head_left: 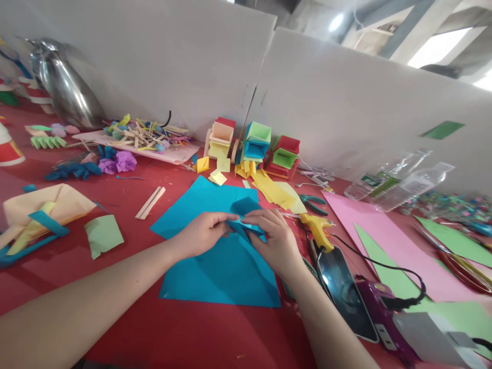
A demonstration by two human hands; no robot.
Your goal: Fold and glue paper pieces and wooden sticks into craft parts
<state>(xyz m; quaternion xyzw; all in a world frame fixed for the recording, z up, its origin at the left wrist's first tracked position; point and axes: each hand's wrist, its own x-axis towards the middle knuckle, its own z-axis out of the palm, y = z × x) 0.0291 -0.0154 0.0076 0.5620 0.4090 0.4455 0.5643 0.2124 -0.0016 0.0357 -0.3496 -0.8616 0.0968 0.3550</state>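
Observation:
Between my two hands is a small piece of folded blue paper (246,229), held just above larger blue sheets. My left hand (205,233) pinches its left edge between thumb and forefinger. On the other side, my right hand (277,238) grips it, fingers on top and thumb beneath. Parts of the folds are covered by my fingers. Below lie the blue sheets (219,279), spread on the red table (184,335). A yellow glue gun (319,230) rests to the right of my right hand, near a black phone (344,289).
Folded paper boxes (257,139) stand along the grey partition (154,61). Craft sticks (150,203) and a green paper piece (103,236) lie left. Pliers (313,204), a purple power strip (388,312), a cable, pink paper (384,241) and plastic bottles (415,187) occupy the right. A steel jug (67,87) stands far left.

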